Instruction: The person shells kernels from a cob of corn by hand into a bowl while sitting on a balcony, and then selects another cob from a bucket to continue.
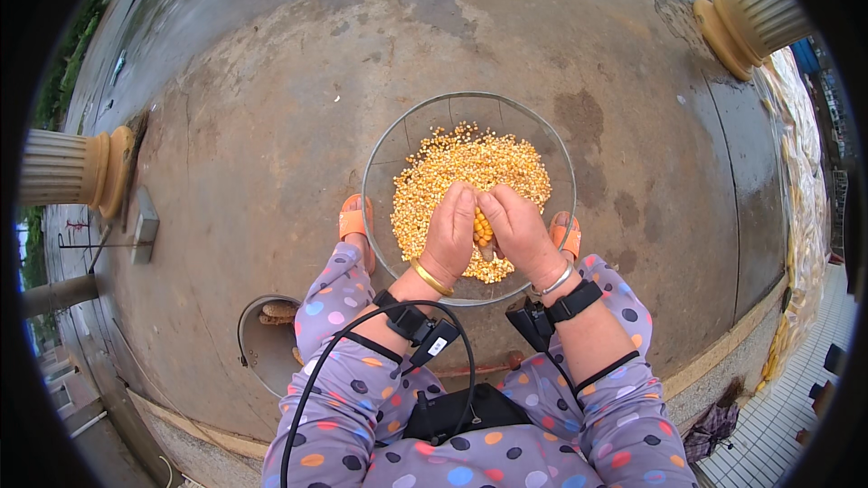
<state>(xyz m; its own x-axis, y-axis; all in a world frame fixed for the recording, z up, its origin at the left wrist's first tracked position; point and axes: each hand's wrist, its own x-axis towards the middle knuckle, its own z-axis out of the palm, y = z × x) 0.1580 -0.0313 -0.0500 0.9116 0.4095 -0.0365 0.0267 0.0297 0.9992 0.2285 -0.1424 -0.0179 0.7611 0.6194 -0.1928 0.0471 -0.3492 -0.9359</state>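
Note:
Both of my hands meet over a large round metal-rimmed basin (571, 179), holding one partly shelled corn cob (483, 227) between them. My left hand (451, 234) grips it from the left, its thumb beside the kernels. On the other side my right hand (521, 234) closes on the same cob, thumb near its top. Yellow kernels still cover the middle of the cob, and a bare part shows lower down. A broad heap of loose corn kernels (475, 159) lies in the basin beneath. The undersides of both hands and most fingertips are hidden.
A metal bucket (261, 346) with some cobs stands at the lower left, by my leg. My feet in orange slippers (352, 221) flank the basin. Fluted column bases (112, 173) rise left and upper right. Plastic-covered corn (807, 169) lies along the right. A black cable loops across my forearms.

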